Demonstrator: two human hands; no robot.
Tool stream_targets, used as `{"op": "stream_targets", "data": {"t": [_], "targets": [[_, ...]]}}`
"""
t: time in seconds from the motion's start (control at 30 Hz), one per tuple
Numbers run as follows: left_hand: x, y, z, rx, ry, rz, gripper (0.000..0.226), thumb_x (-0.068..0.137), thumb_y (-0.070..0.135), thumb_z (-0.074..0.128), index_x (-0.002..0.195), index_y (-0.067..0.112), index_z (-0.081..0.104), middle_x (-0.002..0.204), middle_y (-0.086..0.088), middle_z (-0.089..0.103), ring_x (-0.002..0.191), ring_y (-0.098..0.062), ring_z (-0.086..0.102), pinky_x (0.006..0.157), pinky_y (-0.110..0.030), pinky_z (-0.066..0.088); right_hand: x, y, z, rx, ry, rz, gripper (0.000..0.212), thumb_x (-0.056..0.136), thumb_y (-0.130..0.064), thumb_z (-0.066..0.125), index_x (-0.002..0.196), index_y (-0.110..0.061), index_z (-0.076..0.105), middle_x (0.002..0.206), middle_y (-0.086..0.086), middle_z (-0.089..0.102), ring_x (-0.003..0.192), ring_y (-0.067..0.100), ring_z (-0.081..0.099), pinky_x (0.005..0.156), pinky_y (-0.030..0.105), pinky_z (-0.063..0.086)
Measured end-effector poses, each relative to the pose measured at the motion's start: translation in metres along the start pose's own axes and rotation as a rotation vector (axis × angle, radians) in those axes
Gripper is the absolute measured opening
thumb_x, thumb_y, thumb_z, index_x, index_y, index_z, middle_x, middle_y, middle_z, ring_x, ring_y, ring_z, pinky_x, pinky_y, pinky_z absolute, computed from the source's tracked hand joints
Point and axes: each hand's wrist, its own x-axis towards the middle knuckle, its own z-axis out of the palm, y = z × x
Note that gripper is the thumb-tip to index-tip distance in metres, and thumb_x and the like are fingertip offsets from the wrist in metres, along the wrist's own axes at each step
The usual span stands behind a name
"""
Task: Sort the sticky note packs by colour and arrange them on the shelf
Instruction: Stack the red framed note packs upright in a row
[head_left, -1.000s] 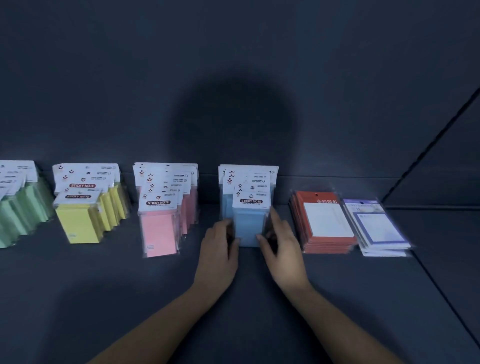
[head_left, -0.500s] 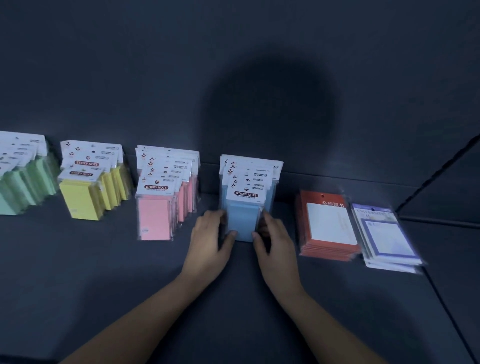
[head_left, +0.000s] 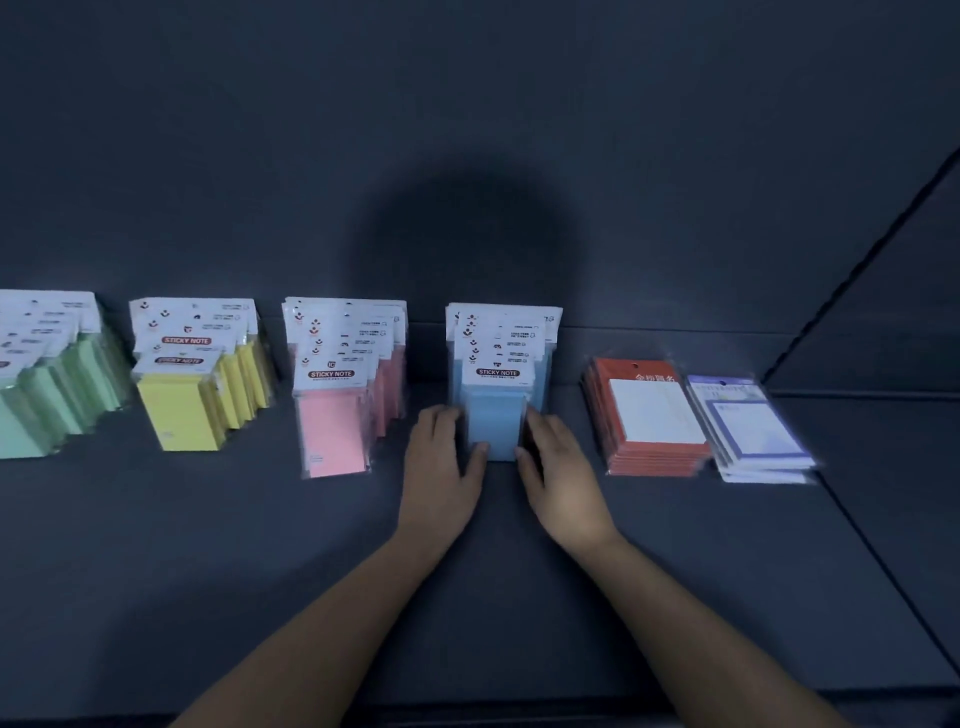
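R hand (head_left: 563, 467) lower, blue packs (head_left: 496, 421), pink packs (head_left: 332, 436) left

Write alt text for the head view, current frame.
A left hand and right hand press the sides of a row of blue packs on a dark shelf. To their left stand pink packs, yellow packs and green packs. To their right, red packs and purple packs lie stacked flat.

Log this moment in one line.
blue packs | left hand presses left side | right hand presses right side | shelf: colours grouped
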Motion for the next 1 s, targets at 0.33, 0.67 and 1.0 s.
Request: {"op": "stream_targets", "data": {"t": [0.33,0.67,1.0], "targets": [[-0.004,0.0,-0.009,-0.158,0.014,-0.058,0.04,0.083,0.006,0.064,0.12,0.0,0.048,0.122,-0.012,0.043,0.114,-0.02,0.042,0.096,-0.017,0.028,-0.02,-0.014,-0.003,0.006,-0.023,0.182,0.059,0.092,-0.011,0.052,0.145,-0.008,0.027,0.139,0.005,0.038,0.13,0.016,0.036,0.112,0.028,0.027],[-0.021,0.056,0.013,-0.292,-0.108,0.16,0.024,0.083,0.006,0.053,0.106,0.013,0.056,0.091,0.006,0.053,0.088,-0.007,0.049,0.082,-0.022,0.04,-0.054,0.01,-0.052,0.127,0.316,0.182,0.033,0.078,0.015,0.051,0.095,-0.009,0.066,0.091,0.0,0.064,0.088,0.014,0.059,0.081,0.005,0.039],[-0.006,0.113,0.086,-0.377,-0.373,-0.395,0.041,0.091,0.028,0.055,0.127,0.015,0.041,0.121,-0.003,0.056,0.115,-0.02,0.05,0.095,-0.031,0.041,-0.055,0.066,-0.106,0.435,0.448,0.351,0.033,0.09,-0.002,0.053,0.118,-0.019,0.052,0.113,-0.011,0.052,0.109,0.003,0.05,0.097,0.014,0.037]]}}
